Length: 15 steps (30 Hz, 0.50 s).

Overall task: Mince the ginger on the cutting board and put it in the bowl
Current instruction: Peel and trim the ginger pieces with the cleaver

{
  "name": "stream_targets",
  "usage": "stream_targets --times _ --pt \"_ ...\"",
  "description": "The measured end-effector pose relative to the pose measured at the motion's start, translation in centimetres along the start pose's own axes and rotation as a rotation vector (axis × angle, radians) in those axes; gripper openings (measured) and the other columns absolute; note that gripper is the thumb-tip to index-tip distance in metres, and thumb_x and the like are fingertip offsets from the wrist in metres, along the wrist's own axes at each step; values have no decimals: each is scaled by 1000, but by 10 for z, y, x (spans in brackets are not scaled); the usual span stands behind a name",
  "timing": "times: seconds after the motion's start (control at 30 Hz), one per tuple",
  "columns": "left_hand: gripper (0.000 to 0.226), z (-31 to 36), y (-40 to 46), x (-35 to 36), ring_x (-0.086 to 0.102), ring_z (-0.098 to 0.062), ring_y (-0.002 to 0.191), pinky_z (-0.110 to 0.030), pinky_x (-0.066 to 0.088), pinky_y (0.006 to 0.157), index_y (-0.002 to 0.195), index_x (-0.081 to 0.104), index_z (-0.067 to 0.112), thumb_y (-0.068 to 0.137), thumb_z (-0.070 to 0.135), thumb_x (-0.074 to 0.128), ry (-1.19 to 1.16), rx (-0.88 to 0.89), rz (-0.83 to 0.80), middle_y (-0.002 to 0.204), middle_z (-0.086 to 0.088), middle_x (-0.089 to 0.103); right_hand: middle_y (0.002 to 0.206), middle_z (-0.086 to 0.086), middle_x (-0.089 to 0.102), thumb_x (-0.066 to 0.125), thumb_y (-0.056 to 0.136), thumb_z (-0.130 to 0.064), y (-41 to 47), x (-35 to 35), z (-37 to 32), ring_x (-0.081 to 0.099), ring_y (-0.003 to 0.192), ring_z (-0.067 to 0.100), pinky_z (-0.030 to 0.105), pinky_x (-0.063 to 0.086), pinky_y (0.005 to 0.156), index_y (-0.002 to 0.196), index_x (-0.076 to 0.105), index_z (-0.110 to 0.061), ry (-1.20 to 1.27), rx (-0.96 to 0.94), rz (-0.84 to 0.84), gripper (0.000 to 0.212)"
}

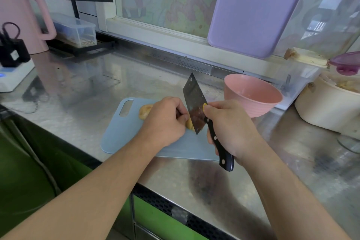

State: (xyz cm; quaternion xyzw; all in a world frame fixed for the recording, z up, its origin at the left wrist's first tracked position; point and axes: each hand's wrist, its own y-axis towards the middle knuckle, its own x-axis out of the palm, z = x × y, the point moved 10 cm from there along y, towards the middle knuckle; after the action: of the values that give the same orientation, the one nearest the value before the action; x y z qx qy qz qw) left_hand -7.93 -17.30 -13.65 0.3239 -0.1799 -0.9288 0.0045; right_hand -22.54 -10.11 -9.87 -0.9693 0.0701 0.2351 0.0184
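A pale blue cutting board [124,134] lies on the steel counter. On it lies a tan piece of ginger [145,111], mostly covered by my left hand [165,121], whose curled fingers hold it down. Cut yellow slices of ginger [189,123] show at the fingertips, against the blade. My right hand [231,128] grips the black riveted handle of a cleaver [194,103]; the blade stands nearly upright, its lower corner down at the slices. A pink bowl [253,95] stands just right of the board, behind my right hand.
A lilac board [253,9] leans on the window at the back. A cream pot [329,109] and a clear container [298,82] stand at the right. At the left are a pink kettle [21,17], a clear box [76,29] and a white power strip [13,76]. The counter edge runs close below my arms.
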Motion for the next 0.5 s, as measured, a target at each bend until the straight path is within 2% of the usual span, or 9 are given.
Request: stream_targets --times 0.1,0.17,0.37,0.5 --pt "16 1 0 0 65 -6 76 -30 56 73 79 67 24 90 14 73 0 3 2 82 9 68 47 19 52 45 102 -15 -1 1 2 38 33 23 29 40 41 77 54 6 -49 2 -3 35" --pt "15 2 0 0 65 -6 77 -30 56 74 79 67 23 90 14 73 2 9 2 82 9 68 47 19 52 45 102 -16 -2 1 3 38 34 21 33 39 48 85 52 13 -91 -10 4 33" --pt "18 3 0 -1 64 -6 77 -32 55 77 76 66 25 89 13 73 21 22 8 83 10 66 58 18 41 46 99 -13 -7 2 6 35 31 19 35 36 49 80 41 10 -156 11 -15 31" --pt "17 2 0 -2 65 -9 79 -34 57 78 77 67 24 89 13 73 18 13 11 84 8 68 57 21 43 46 98 -9 -3 9 3 36 27 18 32 31 48 71 49 1 -159 24 -62 29"
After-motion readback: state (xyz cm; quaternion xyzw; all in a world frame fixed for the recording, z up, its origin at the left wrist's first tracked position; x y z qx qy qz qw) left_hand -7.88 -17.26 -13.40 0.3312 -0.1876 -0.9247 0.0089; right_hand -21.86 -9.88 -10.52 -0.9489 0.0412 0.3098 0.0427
